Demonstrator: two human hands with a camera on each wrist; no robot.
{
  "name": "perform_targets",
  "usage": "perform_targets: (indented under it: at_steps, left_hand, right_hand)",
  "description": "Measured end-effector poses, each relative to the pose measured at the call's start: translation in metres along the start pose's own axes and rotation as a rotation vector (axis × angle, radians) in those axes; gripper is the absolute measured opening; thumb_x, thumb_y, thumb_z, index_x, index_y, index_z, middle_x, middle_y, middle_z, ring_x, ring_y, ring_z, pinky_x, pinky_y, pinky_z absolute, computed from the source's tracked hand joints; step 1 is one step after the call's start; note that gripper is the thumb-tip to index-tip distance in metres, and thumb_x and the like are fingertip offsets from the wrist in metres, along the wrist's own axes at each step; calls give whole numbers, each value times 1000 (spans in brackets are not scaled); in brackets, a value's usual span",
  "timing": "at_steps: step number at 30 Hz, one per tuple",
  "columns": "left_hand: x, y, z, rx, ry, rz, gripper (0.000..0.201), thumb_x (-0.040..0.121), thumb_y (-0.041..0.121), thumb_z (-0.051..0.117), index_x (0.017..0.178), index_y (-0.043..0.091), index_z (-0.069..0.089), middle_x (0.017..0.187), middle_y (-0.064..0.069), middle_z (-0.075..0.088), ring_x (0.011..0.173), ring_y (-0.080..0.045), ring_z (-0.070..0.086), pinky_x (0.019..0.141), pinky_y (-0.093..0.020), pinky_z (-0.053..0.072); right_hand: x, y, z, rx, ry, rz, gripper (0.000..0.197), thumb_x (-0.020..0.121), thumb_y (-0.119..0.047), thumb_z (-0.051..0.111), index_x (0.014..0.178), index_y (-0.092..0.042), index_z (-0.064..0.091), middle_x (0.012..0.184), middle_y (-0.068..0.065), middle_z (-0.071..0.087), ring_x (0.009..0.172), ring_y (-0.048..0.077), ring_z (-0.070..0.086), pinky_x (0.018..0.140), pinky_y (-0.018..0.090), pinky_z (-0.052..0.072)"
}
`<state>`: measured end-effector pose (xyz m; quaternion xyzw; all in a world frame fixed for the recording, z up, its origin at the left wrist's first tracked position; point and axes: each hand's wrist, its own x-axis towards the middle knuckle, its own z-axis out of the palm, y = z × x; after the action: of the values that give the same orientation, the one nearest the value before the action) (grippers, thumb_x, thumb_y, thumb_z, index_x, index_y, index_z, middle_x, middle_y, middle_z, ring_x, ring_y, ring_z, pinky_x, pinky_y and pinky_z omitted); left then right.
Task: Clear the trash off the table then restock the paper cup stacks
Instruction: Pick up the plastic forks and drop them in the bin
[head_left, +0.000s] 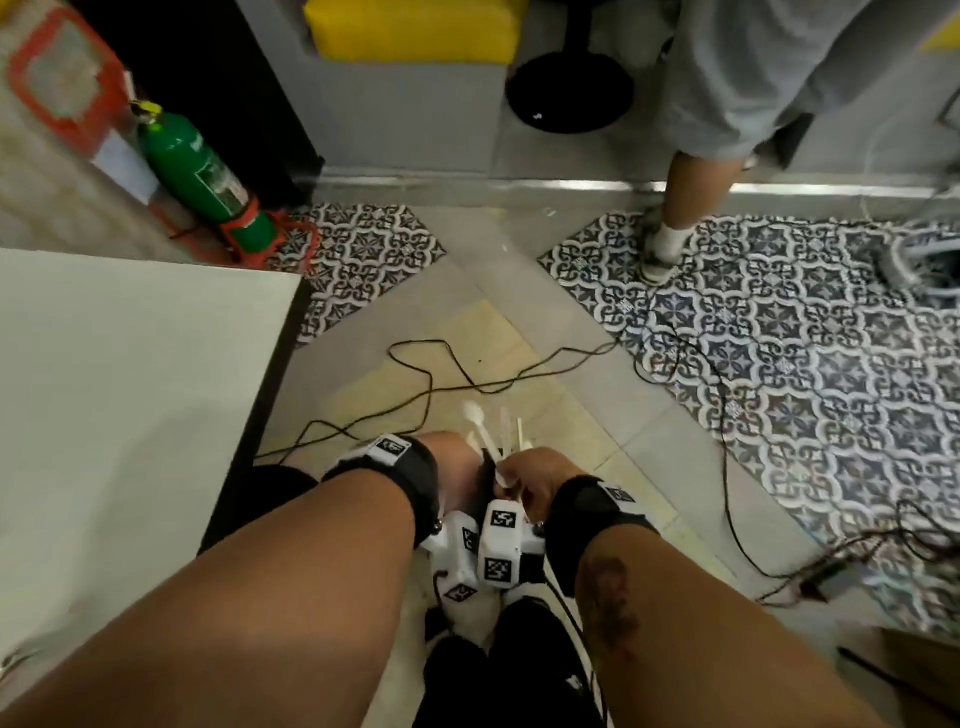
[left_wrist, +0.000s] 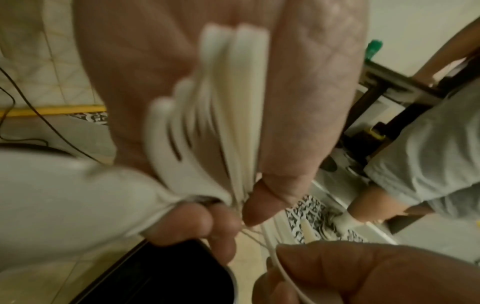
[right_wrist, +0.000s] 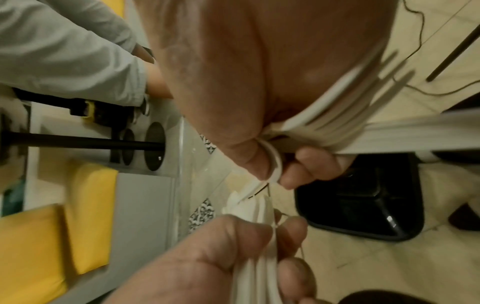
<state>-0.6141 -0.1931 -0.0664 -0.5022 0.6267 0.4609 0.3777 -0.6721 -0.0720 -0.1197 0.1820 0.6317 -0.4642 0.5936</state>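
Both hands, left hand (head_left: 457, 473) and right hand (head_left: 530, 480), are pinching a bundle of white plastic cutlery (head_left: 491, 431) beside the desk (head_left: 130, 364); squeezing the handles firmly should be preventing spills.

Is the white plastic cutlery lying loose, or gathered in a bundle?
Gathered: the left hand grips the white plastic cutlery as a fanned bundle.

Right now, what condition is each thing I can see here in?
White plastic cutlery: bunched, gripped by both hands.
Left hand: curled around the cutlery handles.
Right hand: pinching cutlery too.
Black tray: hangs from the left hand's fingers.
Green fire extinguisher: upright in its red stand.
Black cables: loose across the floor.
Table: its visible white top bare.
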Motion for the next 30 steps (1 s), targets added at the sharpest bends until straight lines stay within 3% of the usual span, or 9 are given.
perform_targets:
  at_steps: [5, 10, 12, 14, 17, 20, 23, 26, 30]
  left_hand:
    - [94, -32, 37, 79, -40, -12, 36, 103, 25, 37, 74, 8, 52, 66, -8, 51, 49, -16, 39, 48, -21, 30]
    - [171, -63, 51, 180, -70, -48, 31, 100, 11, 44, 71, 4, 53, 62, -9, 51, 52, -19, 45, 49, -24, 36]
    - [197, -70, 55, 275, -75, -19, 26, 100, 18, 46, 79, 5, 56, 75, -10, 59, 65, -26, 59, 59, -30, 49]
    - [217, -70, 54, 435, -59, 32, 20, 99, 27, 50, 91, 10, 57, 92, -9, 62, 88, -29, 64, 80, -36, 55]
    - [232, -62, 47, 504, -100, 92, 25, 100, 28, 51, 117, 11, 59, 116, -17, 60, 113, -31, 59, 86, -32, 49]
    - [245, -59, 43, 557, -64, 128, 64, 101, 34, 50, 154, 8, 26, 154, -13, 39, 138, -30, 42, 110, -32, 38]
    - [257, -58, 42, 584, -60, 113, 71, 101, 35, 51, 157, 9, 17, 160, -11, 30, 144, -27, 35, 115, -31, 32]
    - [252, -54, 38, 578, -59, 133, 68, 101, 35, 50, 157, 13, 20, 162, -8, 26, 146, -25, 31, 116, -28, 29]
    - [231, -44, 33, 571, -40, 188, 61, 100, 33, 52, 154, 13, 30, 157, -9, 36, 141, -24, 38, 113, -28, 34]
  right_hand:
    - [66, 46, -15, -197, 27, 109, 19, 95, -3, 51, 114, -6, 56, 71, 6, 65, 40, 4, 63, 42, 16, 49]
    - [124, 73, -16, -562, 16, 155, 34, 97, -9, 49, 63, -9, 54, 40, -4, 57, 37, 8, 56, 41, 19, 41]
    - [146, 83, -14, -535, -12, 145, 28, 98, -8, 50, 70, -10, 54, 50, -4, 62, 42, 7, 58, 40, 17, 43]
    - [166, 88, -13, -346, 5, 181, 9, 98, -6, 50, 102, -8, 57, 91, 2, 68, 51, 5, 60, 43, 14, 48]
    - [193, 92, -9, -228, 21, 183, 40, 100, -16, 52, 138, -2, 49, 133, 15, 56, 72, 14, 55, 77, 27, 54]
    - [207, 94, -8, -278, 68, 198, 45, 102, -23, 49, 141, 1, 48, 129, 19, 58, 102, 32, 62, 96, 37, 48]
    - [206, 92, -13, -242, 125, 167, 46, 100, -25, 52, 139, -1, 50, 122, 18, 59, 106, 32, 60, 93, 38, 49]
    - [194, 89, -13, -362, 51, 78, 49, 99, -20, 55, 145, -9, 43, 145, 14, 50, 131, 31, 49, 104, 33, 40]
    - [177, 78, -8, -254, 36, 93, 45, 99, -20, 54, 140, -2, 48, 142, 17, 52, 127, 29, 55, 74, 25, 53]
